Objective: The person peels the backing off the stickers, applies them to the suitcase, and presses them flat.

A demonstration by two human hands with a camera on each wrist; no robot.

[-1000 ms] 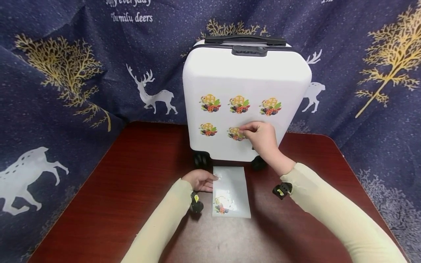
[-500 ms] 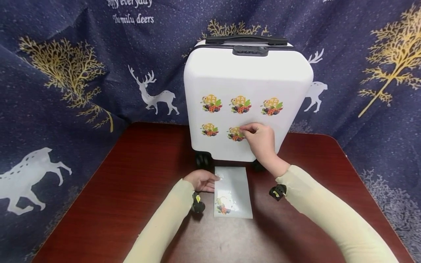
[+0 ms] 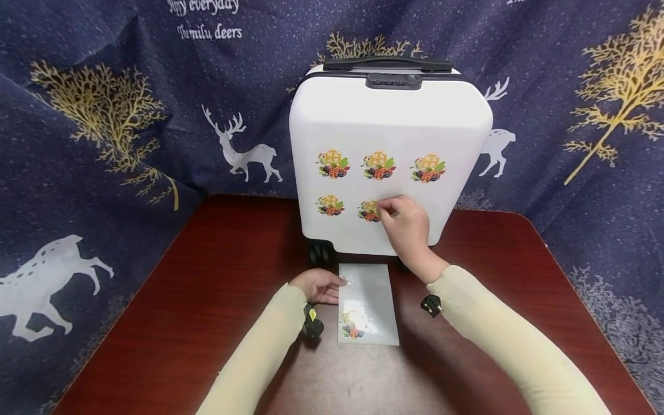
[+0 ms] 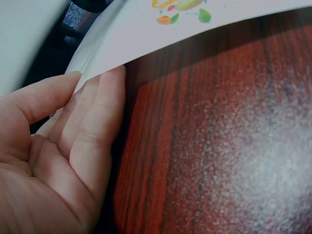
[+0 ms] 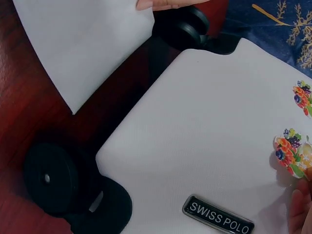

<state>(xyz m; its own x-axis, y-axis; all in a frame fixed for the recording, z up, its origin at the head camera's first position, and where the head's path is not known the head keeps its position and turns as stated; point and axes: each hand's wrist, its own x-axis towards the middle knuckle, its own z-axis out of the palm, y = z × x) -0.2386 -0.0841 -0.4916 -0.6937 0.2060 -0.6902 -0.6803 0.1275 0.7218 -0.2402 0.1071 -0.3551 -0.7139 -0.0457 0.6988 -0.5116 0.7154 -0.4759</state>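
Note:
A white hard-shell suitcase [image 3: 389,106] stands upright, with three fruit-pattern stickers in an upper row and one sticker [image 3: 330,206] at the lower left. My right hand [image 3: 410,227] pinches another fruit sticker [image 3: 368,211] by its right edge, close against the suitcase front beside that lower one. In the right wrist view this sticker [image 5: 287,152] casts a shadow on the shell. My left hand [image 3: 319,286] holds the left edge of a pale sticker sheet [image 3: 374,294], thumb above and fingers beneath. One printed fruit sticker [image 3: 353,327] shows at the sheet's near left corner.
The dark red table [image 3: 233,248] carries the suitcase, whose black wheels [image 5: 51,178] rest near the sheet's far end. A SWISS POLO badge [image 5: 218,214] sits low on the shell. Behind hangs a blue cloth [image 3: 249,69] with deer and trees.
My right hand and its sticker have shifted slightly left across the suitcase front, and the right wrist has swung left. The left hand keeps its hold on the sheet.

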